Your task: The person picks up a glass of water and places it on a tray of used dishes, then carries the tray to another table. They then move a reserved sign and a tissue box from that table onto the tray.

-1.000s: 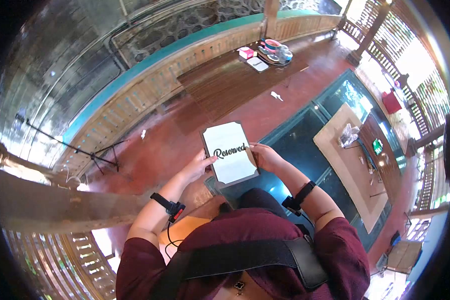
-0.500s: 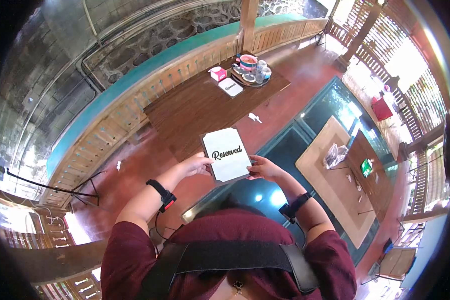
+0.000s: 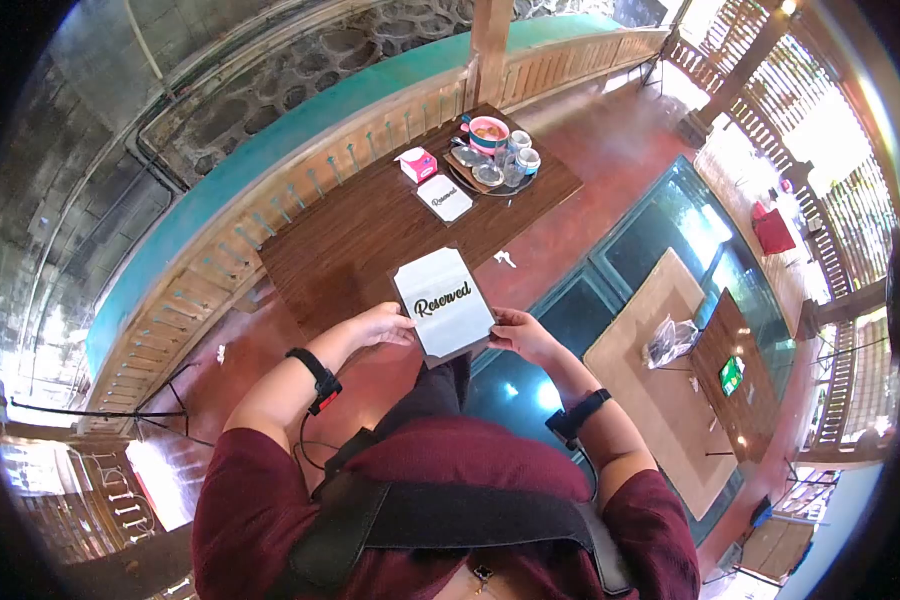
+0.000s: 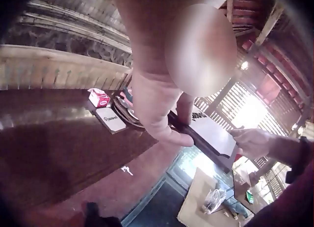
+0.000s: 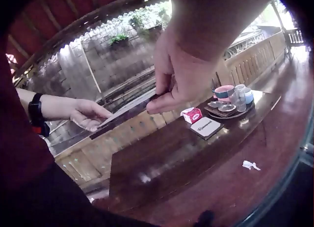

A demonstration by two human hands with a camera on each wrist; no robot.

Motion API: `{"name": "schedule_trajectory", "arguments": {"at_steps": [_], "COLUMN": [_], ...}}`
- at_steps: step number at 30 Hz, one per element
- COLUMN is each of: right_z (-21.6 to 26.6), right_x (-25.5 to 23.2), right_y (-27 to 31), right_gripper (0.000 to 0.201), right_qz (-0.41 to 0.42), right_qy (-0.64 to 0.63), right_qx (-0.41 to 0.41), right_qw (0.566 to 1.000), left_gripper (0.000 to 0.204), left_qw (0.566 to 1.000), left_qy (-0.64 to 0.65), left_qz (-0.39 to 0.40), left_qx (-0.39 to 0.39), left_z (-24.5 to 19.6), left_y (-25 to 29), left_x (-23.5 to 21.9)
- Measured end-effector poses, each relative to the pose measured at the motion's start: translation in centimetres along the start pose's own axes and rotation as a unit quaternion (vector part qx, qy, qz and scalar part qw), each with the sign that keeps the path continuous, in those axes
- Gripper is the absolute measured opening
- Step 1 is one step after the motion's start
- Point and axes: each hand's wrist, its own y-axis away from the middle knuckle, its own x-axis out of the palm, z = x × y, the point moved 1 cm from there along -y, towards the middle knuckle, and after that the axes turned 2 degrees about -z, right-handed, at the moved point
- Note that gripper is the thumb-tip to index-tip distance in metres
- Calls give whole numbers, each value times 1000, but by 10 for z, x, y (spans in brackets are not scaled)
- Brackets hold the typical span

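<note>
Object: we are holding a "Reserved" sign (image 3: 443, 301), a flat white card on a dark backing board, in the air over the near edge of the wooden desk (image 3: 370, 240).
Position: the sign is lying nearly face-up toward the head camera, tilted a little, not touching the desk.
Handling, judged: we are treating it as light and stiff; the wrist views are showing it edge-on as a thin rigid slab that is not sagging. The white face is looking smooth, so possibly slippery. The side edges are looking like the best places to take hold, since they leave the lettering uncovered.
Left hand (image 3: 385, 325): it is pinching the sign's left edge, thumb under and fingers on top in the left wrist view. Grip is grasping the sign.
Right hand (image 3: 518, 333): it is pinching the right edge between thumb and curled fingers. Grip is likewise grasping the sign.
Opening: both grips are closing only as far as the board's thinness.
Surroundings: a second small sign (image 3: 444, 198), a pink box (image 3: 417, 164) and a tray of cups (image 3: 495, 155) are sitting at the desk's far end, well apart from the hands.
</note>
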Motion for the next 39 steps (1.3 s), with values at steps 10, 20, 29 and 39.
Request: {"name": "schedule_trajectory", "arguments": {"at_steps": [10, 20, 29, 39], "right_z": [103, 90, 26, 21], "right_x": [-71, -181, -277, -268], "right_y": [-129, -329, -494, -513], "right_gripper": [43, 34, 27, 32], "right_qz": [4, -204, -288, -376], "right_qy": [-20, 81, 267, 332], "right_qx": [61, 34, -14, 2], "right_qw": [998, 975, 920, 865], "left_gripper": [32, 25, 21, 43], "left_qw": [998, 982, 938, 882], "left_qy": [40, 66, 67, 27], "left_qz": [28, -169, -336, -469], "left_qx": [-48, -44, -61, -46], "left_z": [-95, -123, -110, -79], "left_y": [-128, -295, -448, -498], "left_x": [-66, -138, -205, -215]}}
